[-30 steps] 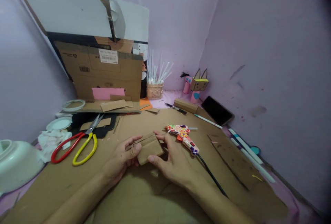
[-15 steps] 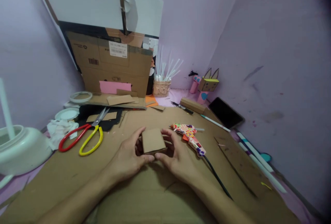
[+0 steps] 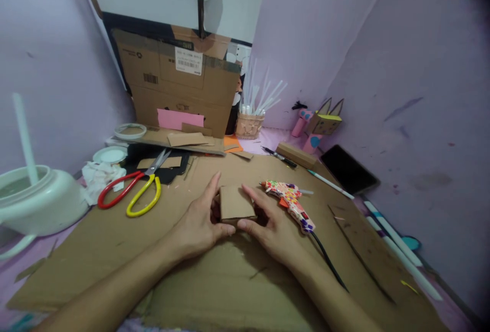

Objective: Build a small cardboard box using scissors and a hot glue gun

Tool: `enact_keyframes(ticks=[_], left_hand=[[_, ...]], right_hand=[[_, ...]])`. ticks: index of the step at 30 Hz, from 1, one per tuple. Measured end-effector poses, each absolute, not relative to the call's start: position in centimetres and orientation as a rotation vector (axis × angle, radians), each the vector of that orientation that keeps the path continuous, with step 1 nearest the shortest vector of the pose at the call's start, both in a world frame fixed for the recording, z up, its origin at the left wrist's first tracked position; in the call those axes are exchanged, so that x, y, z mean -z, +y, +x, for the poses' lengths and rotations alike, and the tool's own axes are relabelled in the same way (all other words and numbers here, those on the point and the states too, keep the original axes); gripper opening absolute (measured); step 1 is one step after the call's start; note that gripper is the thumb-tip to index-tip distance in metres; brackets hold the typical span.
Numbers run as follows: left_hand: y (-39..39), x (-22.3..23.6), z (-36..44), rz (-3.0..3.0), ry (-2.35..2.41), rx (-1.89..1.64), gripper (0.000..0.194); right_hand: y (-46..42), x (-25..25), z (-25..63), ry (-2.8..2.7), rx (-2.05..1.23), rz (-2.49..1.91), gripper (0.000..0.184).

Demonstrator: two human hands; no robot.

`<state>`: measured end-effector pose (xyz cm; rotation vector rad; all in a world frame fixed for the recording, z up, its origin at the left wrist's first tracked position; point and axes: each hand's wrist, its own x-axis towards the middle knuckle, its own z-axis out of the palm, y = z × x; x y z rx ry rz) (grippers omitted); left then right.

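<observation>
A small cardboard box (image 3: 237,203) with a flat square top sits between my two hands, low over the cardboard sheet (image 3: 191,291). My left hand (image 3: 202,219) grips its left side, thumb along the near face. On the opposite side my right hand (image 3: 270,219) holds it the same way, and the two thumb tips nearly meet in front. Fingers behind the box are partly hidden. To the right of my right hand lies a flower-patterned hot glue gun (image 3: 289,202) with a black cord. Scissors (image 3: 149,179) with red and yellow handles rest to the left.
A white teapot-shaped pot (image 3: 46,209) stands at the left. Behind are a propped cardboard box (image 3: 179,87), a basket (image 3: 249,126) of glue sticks and a cardboard animal figure (image 3: 323,123). A phone (image 3: 349,168), a pen (image 3: 279,157) and white markers (image 3: 394,235) lie rightward.
The view has turned slightly left, so everything sits farther right in the picture. Both hands still hold the small box; the fingers of my right hand have shifted slightly along its side.
</observation>
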<state>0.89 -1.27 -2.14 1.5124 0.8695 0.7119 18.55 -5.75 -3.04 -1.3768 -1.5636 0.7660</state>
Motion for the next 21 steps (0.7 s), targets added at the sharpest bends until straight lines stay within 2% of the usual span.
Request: enact_keyframes(ticks=[7, 21], left_hand=[[-1.1, 2.3, 1.2, 1.435, 0.889, -0.672, 0.108], [-0.9, 2.1, 1.1, 1.528, 0.900, -0.677, 0.086]], right_hand=[[-5.8, 3.2, 18.9, -1.582, -0.696, -1.387, 0.041], [-5.1, 4.1, 18.8, -1.453, -0.760, -1.293, 0.041]])
